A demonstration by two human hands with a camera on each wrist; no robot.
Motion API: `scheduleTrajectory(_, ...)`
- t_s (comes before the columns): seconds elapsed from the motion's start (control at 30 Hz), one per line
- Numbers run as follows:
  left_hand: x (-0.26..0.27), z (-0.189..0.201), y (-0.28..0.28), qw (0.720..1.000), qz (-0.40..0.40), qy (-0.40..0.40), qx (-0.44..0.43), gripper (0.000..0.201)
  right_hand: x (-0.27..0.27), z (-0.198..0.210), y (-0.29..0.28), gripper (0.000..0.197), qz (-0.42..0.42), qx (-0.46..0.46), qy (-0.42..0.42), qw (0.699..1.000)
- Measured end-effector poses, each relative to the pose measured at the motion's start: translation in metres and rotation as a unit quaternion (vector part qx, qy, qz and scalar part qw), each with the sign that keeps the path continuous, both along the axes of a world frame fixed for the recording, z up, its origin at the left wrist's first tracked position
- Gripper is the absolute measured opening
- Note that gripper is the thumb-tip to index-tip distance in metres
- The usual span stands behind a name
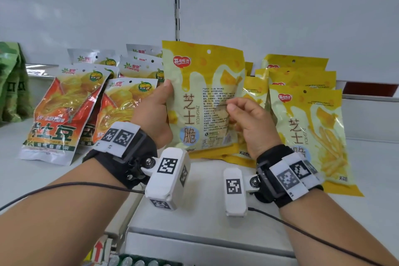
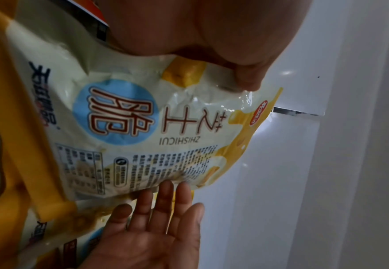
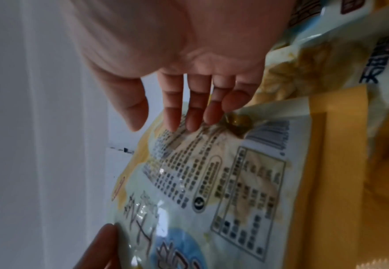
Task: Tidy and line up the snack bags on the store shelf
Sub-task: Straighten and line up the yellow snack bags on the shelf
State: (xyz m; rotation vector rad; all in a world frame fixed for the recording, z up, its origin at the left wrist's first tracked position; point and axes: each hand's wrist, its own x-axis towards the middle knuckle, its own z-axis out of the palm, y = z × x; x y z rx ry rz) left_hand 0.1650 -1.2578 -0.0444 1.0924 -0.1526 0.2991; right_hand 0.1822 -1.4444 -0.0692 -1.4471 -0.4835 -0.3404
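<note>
Left hand: gripping the left edge of the held yellow bag, thumb on its front.
Right hand: released, fingers touching that bag's right side.
Held yellow bag: standing upright mid-shelf.
Yellow bags: leaning toward the shelf's right edge.
Orange bags: slumping toward its left edge.
</note>
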Motion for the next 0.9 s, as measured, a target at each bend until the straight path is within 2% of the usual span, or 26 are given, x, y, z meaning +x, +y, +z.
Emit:
scheduleTrajectory(0.1,-0.010,0.009,-0.008,0.995,-0.082,0.012,-0.046,0.042,-0.009,0.009,-0.001,0.005,-0.003,-0.033,0.001,0.999)
scheduleTrajectory(0.17,-0.013,0.014,-0.013,0.994,-0.098,-0.002,-0.048,0.046,-0.017,0.013,-0.005,0.026,0.002,-0.063,0.008,0.998)
scheduleTrajectory(0.27,-0.015,0.020,-0.023,0.989,-0.143,-0.032,-0.001,0.052,-0.030,0.019,-0.007,0.062,0.006,-0.104,-0.002,0.995)
scheduleTrajectory(0.4,-0.020,0.024,-0.045,0.975,-0.209,-0.061,0.036,0.062,-0.044,0.018,-0.013,0.091,0.035,-0.025,0.004,0.999)
scheduleTrajectory(0.47,-0.022,0.025,-0.058,0.968,-0.235,-0.068,0.055,0.065,-0.052,0.017,-0.022,0.087,0.024,-0.004,0.017,1.000)
scheduleTrajectory(0.57,-0.024,0.022,-0.073,0.956,-0.273,-0.074,0.072,0.067,-0.062,0.015,-0.035,0.057,-0.078,-0.033,0.049,0.995)
scheduleTrajectory(0.63,-0.025,0.020,-0.083,0.954,-0.283,-0.073,0.072,0.065,-0.068,0.014,-0.047,0.046,-0.135,-0.020,0.074,0.988)
scheduleTrajectory(0.7,-0.024,0.018,-0.094,0.962,-0.253,-0.072,0.079,0.056,-0.075,0.015,-0.059,0.042,-0.153,0.021,0.098,0.983)
scheduleTrajectory(0.8,-0.017,0.012,-0.109,0.980,-0.160,-0.040,0.112,0.028,-0.089,0.018,-0.084,0.036,-0.191,0.091,0.092,0.973)
scheduleTrajectory(0.87,-0.007,0.001,-0.117,0.980,-0.118,-0.004,0.157,0.011,-0.096,0.019,-0.103,0.032,-0.212,0.145,0.089,0.962)
scheduleTrajectory(0.9,-0.002,-0.005,-0.121,0.975,-0.113,0.016,0.191,0.010,-0.098,0.019,-0.114,0.031,-0.222,0.172,0.092,0.955)
